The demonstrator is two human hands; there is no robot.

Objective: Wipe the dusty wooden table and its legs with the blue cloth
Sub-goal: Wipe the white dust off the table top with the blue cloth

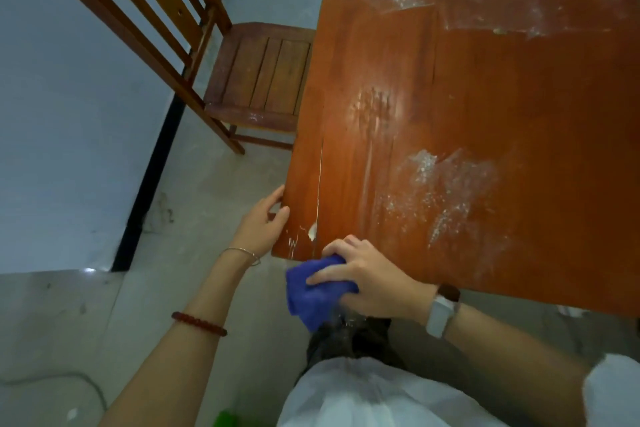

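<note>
Together, two hands [263, 222] work: one cloth [311, 291], one table [485, 114], one chair [263, 76].

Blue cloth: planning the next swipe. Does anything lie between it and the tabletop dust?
Nothing visible does. The right hand grips the blue cloth at the near edge of the table; only bare wood separates it from the nearest dust patch.

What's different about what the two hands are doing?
The left hand holds the table by its edge, while the right hand grips the blue cloth. The left arm wears a thin bangle and red beads; the right wrist wears a watch. Both are at the table's near corner.
</note>
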